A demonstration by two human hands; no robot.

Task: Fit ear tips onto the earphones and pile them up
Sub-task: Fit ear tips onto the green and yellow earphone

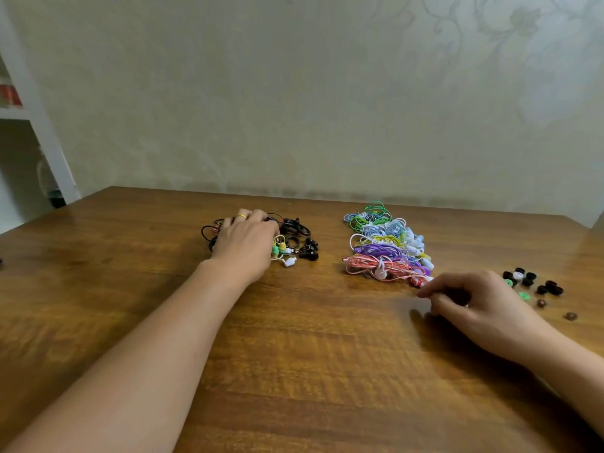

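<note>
A tangled pile of mostly black earphones (295,238) lies left of the table's middle, with a few yellow, green and white ones at its near edge. My left hand (245,243), wearing a gold ring, lies on top of this pile with its fingers curled down into the cables. To the right is a neat pile of coiled coloured earphones (384,243): green, blue, yellow, purple and pink. My right hand (474,299) sits at that pile's near right corner, thumb and forefinger pinching the red-and-white bud (417,281) of the pink earphone. Loose ear tips (529,282) lie to the right.
The ear tips are black, white, green and brown, scattered near the right edge of the wooden table (294,354). A papered wall runs along the far edge. A white shelf unit (36,132) stands at the back left.
</note>
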